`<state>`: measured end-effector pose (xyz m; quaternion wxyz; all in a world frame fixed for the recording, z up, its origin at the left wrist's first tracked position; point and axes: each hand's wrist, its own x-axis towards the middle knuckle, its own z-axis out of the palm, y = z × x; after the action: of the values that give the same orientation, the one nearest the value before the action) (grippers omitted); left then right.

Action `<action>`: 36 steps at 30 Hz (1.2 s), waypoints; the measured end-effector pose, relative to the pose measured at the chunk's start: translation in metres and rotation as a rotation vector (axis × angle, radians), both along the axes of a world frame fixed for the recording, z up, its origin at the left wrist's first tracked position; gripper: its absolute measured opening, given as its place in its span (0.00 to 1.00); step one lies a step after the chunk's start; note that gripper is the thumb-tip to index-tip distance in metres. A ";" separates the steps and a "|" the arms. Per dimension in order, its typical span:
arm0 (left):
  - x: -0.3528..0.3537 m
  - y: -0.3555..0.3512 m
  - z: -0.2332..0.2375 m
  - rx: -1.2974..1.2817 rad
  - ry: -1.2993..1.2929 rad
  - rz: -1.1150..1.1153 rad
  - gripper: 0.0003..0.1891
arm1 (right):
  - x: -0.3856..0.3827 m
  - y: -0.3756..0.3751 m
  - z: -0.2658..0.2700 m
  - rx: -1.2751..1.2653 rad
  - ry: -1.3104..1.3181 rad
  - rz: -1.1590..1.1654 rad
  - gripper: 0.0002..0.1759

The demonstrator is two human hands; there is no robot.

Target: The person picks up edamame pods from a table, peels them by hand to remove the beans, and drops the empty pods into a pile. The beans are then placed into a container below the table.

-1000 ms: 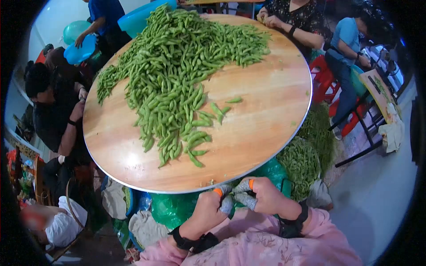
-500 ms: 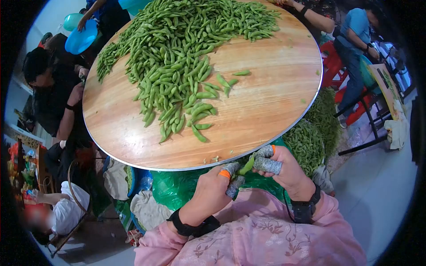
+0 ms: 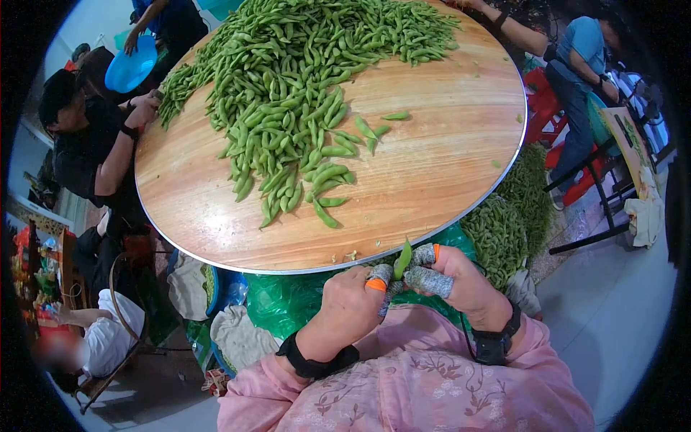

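Note:
A green bean pod point(image 3: 402, 261) stands upright between my two hands, just off the near edge of the round wooden table point(image 3: 432, 165). My left hand point(image 3: 356, 294) is closed on the pod's lower part, with grey finger covers and an orange band on its fingers. My right hand point(image 3: 457, 277), its fingers covered the same way, is pinched at the pod's other side. A large heap of green pods point(image 3: 288, 79) covers the far part of the table, and a few loose pods point(image 3: 327, 212) lie nearer to me.
Green plastic point(image 3: 284, 299) hangs below the table edge, beside a grey cloth point(image 3: 241, 335). More pods point(image 3: 497, 230) are piled at the right. A person in black point(image 3: 86, 137) reaches onto the table at the left; another in blue point(image 3: 583, 50) is at the upper right.
The pod between my hands has turned from slanted to nearly upright, and my hands have drawn closer together. The person in black has moved a hand up to the pods at the table's left edge.

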<state>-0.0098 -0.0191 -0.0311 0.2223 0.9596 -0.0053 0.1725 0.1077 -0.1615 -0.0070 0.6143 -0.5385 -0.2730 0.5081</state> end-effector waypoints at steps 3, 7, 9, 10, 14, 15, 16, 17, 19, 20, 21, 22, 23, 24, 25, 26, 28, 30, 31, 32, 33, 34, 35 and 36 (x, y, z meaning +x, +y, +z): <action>0.001 0.002 0.000 0.040 -0.025 -0.042 0.15 | -0.001 0.001 0.002 -0.004 0.017 -0.018 0.11; -0.002 0.002 -0.003 0.074 -0.029 -0.066 0.14 | -0.006 0.005 -0.002 -0.007 0.033 -0.083 0.09; 0.000 -0.003 0.002 0.080 -0.006 0.011 0.04 | -0.008 0.007 -0.003 -0.019 0.061 -0.111 0.08; 0.000 -0.003 0.001 0.090 -0.027 -0.002 0.04 | -0.009 0.007 -0.006 -0.036 0.104 -0.131 0.07; 0.000 0.001 0.003 0.126 0.076 -0.007 0.04 | -0.004 0.000 -0.029 -0.052 0.144 -0.047 0.07; -0.001 0.001 0.007 0.110 0.106 -0.032 0.04 | -0.004 -0.001 -0.027 -0.116 0.127 -0.028 0.07; -0.003 0.002 0.010 0.096 0.137 -0.055 0.04 | -0.005 0.001 -0.024 -0.109 0.121 -0.031 0.07; -0.006 0.003 0.003 0.111 0.145 -0.060 0.10 | -0.008 0.002 -0.021 -0.025 0.133 -0.053 0.07; -0.007 0.004 -0.003 0.031 0.097 -0.058 0.10 | -0.009 0.002 -0.026 0.058 0.068 -0.031 0.08; -0.007 0.004 -0.005 -0.054 0.052 -0.061 0.10 | -0.009 0.002 -0.026 0.063 0.062 -0.032 0.08; -0.006 0.001 -0.006 -0.201 0.050 -0.046 0.10 | -0.010 0.002 -0.025 0.119 0.009 -0.031 0.08; -0.006 -0.002 -0.008 -0.198 0.044 -0.048 0.10 | -0.009 0.002 -0.023 0.174 -0.045 -0.029 0.08; -0.007 -0.005 -0.011 -0.435 0.052 -0.017 0.10 | -0.008 0.002 -0.021 0.205 -0.095 -0.009 0.08; -0.008 -0.008 -0.013 -0.673 0.062 0.014 0.09 | -0.008 0.001 -0.021 0.208 -0.101 -0.009 0.08; -0.009 -0.010 -0.014 -0.729 0.118 0.062 0.10 | -0.008 0.001 -0.022 0.196 -0.058 -0.007 0.09; -0.009 -0.010 -0.012 -0.726 0.113 0.060 0.10 | -0.007 0.001 -0.024 0.184 -0.015 -0.005 0.09; -0.009 -0.010 -0.002 -0.297 0.138 0.074 0.11 | -0.009 0.000 -0.034 0.144 0.039 -0.001 0.09; -0.013 -0.006 -0.008 -0.178 0.170 0.068 0.12 | -0.009 0.001 -0.034 0.105 0.094 0.004 0.09; -0.013 -0.005 -0.007 -0.135 0.143 0.047 0.11 | -0.010 0.001 -0.029 0.122 0.072 0.000 0.09; -0.013 -0.004 -0.006 -0.092 0.116 0.026 0.11 | -0.010 0.002 -0.024 0.139 0.051 -0.003 0.09; -0.011 -0.004 -0.009 -0.092 0.116 0.026 0.11 | -0.010 0.002 -0.021 0.139 0.051 -0.003 0.09; -0.008 -0.005 -0.014 -0.260 0.029 0.027 0.09 | -0.010 0.003 -0.019 0.168 0.007 -0.005 0.09; -0.008 -0.008 -0.018 -0.433 -0.052 0.035 0.07 | -0.011 0.003 -0.018 0.192 -0.029 -0.004 0.08; -0.010 -0.012 -0.014 -0.442 -0.034 0.050 0.07 | -0.014 0.003 -0.020 0.182 -0.008 0.005 0.08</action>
<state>-0.0195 -0.0314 -0.0452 0.4228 0.8843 0.0526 0.1911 0.0937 -0.1587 -0.0274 0.6584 -0.4815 -0.3220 0.4806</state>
